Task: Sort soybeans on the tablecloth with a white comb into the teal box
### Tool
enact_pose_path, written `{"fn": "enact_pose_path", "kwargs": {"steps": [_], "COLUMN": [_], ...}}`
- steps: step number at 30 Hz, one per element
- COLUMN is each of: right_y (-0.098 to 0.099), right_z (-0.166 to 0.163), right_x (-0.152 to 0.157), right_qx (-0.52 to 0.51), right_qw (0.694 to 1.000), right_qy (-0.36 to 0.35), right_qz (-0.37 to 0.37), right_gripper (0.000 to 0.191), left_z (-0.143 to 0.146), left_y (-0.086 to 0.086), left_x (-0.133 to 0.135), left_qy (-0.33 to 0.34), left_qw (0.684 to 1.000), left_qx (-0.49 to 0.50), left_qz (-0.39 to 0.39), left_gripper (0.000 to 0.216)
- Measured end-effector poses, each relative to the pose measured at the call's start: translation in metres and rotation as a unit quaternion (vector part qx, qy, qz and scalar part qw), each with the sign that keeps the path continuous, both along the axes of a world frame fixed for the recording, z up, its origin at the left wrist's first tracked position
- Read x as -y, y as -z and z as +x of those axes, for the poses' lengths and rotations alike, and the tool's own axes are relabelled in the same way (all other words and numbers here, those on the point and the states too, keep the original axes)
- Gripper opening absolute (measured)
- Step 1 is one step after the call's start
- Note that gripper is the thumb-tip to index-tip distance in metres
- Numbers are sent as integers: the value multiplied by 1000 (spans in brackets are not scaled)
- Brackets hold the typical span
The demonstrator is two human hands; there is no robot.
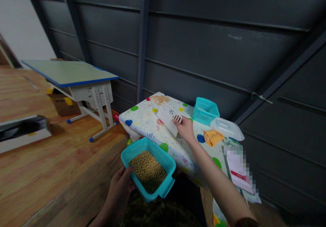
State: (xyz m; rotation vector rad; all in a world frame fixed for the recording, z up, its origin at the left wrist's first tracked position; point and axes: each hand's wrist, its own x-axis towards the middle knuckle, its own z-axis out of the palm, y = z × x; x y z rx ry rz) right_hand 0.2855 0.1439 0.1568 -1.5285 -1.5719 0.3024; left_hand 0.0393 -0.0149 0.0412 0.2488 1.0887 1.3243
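- Left hand [123,179] clamps the tub [158,150] by one side, off the table's [140,121] near edge — any tilt could spill the beans [149,169].
- Right hand [185,128] pinches the card [166,118] over the table.
- Both slant lengthwise, far-left to near-right — card's far end aims at the table's pale heap [160,100].

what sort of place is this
Probably an indoor activity room or classroom, though the view can't settle it: there's a height-adjustable-looking desk, a wood-look floor and a small table covered with a balloon-print cloth, all near a dark panelled wall.
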Motion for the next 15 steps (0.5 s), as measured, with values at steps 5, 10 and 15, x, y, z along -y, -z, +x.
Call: {"fn": "enact_pose_path", "kwargs": {"steps": [5,10,15], "right_y": [0,-3,-4], "right_z": [-6,-12,-17], "right_x": [2,4,7], "right_qx": [-2,-10,-2], "right_qw": [999,999,998], "right_qy": [-36,-50,-55], "right_qz": [-14,-4,-13], "right_gripper": [19,19,21], "left_z": [-1,0,-1], "left_y": [0,2,-4], "left_x": [0,-1,-3], "left_qy": [13,-5,-7], "left_qw": [1000,1000,1000], "left_qx": [8,-2,10], "left_qz": [10,0,-1], "left_gripper": [47,41,40]}}
